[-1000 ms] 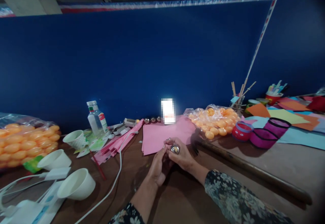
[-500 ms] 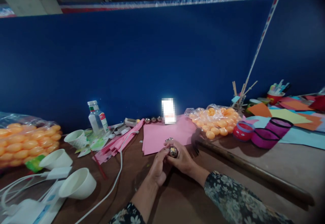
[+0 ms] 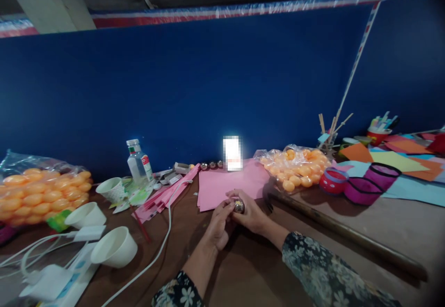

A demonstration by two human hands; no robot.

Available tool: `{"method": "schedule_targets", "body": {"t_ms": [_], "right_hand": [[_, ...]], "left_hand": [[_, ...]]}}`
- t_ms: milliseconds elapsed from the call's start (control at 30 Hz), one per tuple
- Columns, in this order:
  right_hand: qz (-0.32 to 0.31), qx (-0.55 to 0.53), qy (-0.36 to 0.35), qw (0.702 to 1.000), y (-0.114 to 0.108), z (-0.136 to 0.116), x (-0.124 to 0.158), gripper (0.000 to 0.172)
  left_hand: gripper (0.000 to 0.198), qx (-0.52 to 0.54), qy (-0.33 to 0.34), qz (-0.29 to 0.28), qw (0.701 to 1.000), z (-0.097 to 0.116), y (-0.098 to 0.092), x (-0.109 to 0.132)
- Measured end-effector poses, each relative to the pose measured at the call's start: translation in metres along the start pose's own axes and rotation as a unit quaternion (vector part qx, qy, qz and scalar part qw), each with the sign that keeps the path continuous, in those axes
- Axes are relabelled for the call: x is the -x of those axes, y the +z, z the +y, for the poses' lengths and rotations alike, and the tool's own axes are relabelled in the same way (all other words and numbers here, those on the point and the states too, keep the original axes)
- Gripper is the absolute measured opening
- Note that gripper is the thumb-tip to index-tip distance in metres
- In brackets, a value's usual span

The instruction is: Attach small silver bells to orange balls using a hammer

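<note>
My two hands meet over the table, just in front of a stack of pink paper (image 3: 225, 182). Between them is a shiny metal ball (image 3: 238, 206), with a yellowish spot on its top. My right hand (image 3: 252, 214) curls round the ball from the right. From the other side my left hand (image 3: 219, 226) has its fingers closed against it. Both palms and part of the ball's underside are hidden. Behind the paper, several more metal balls (image 3: 212, 164) sit in a row beside a bright, blurred-out upright object (image 3: 232, 153).
A hammer's long wooden handle (image 3: 347, 228) lies to the right. Bags of orange balls stand at the left (image 3: 45, 195) and right (image 3: 295, 168). Paper cups (image 3: 114, 247), a power strip (image 3: 74, 274) and a white cable (image 3: 163, 246) occupy the left. Purple mesh cups (image 3: 363, 191) stand at right.
The view has shifted slightly, so things at the left appear farther right. Both hands keep the metal ball, and a second shiny spot behind the fingers no longer shows.
</note>
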State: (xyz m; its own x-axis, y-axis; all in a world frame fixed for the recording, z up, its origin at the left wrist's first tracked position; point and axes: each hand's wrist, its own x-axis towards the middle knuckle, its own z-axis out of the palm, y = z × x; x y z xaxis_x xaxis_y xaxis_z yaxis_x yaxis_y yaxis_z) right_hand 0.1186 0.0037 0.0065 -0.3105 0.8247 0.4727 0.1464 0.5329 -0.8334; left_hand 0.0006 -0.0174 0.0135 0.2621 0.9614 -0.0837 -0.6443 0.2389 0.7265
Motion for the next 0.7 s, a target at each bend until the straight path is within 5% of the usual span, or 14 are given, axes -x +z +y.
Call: {"method": "schedule_targets", "body": {"t_ms": [100,233,333,433,700], "right_hand": [[-0.021,0.022,0.002,1.000,-0.010,-0.004,-0.001,0.072],[0.024,0.043,0.046,0.998,-0.028,-0.015,-0.007,0.048],[0.054,0.180,0.056,0.981,-0.043,-0.018,-0.015,0.033],[-0.006,0.350,0.070,0.934,-0.052,-0.016,-0.023,0.028],[-0.120,0.484,0.073,0.864,-0.034,-0.008,-0.036,0.021]], "left_hand": [[0.026,0.006,0.044,0.061,0.997,0.004,-0.005,-0.006],[0.014,0.077,0.130,0.168,0.974,0.015,-0.014,-0.015],[0.011,0.091,0.141,0.159,0.973,0.020,-0.019,-0.017],[0.011,0.098,0.135,0.154,0.974,0.020,-0.021,-0.017],[0.018,0.099,0.082,0.128,0.983,0.014,-0.017,-0.013]]}}
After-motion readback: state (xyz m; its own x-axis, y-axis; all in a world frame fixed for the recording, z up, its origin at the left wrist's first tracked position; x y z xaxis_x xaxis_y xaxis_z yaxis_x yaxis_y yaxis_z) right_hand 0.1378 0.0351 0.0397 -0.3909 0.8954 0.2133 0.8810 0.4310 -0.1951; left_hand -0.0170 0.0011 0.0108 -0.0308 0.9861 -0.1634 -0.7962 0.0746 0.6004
